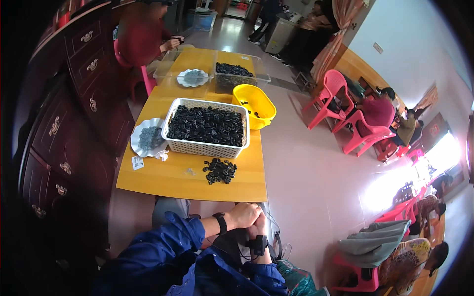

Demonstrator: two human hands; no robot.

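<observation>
A loose pile of black pieces (219, 171) is set on the near end of the yellow table (249, 170), ahead of the fingers and a little to their left, well apart from them. The left hand (243, 215) and the right hand (256, 228) are brought together just off the table's near edge, fingers curled in and touching; whether anything is gripped between them cannot be told. Between fingers and pile, the table edge is interposed.

Left of the pile, a few small clear pieces (190, 171) are scattered. Beyond it, the way ahead is blocked by a white basket (205, 148), filled with more black pieces. To the basket's left are placed a scalloped plate (137, 139) of small clear bits, a crumpled tissue (162, 155) and a white card (138, 162). At its far right corner, a yellow basin (267, 104) is stood, a few dark pieces inside. Farther from the fingers, a clear box (228, 83) of black pieces and a second scalloped plate (192, 77) are seen. Far left, a dark cabinet (52, 126) is ranged; a co-worker (141, 42) is seated beyond it.
</observation>
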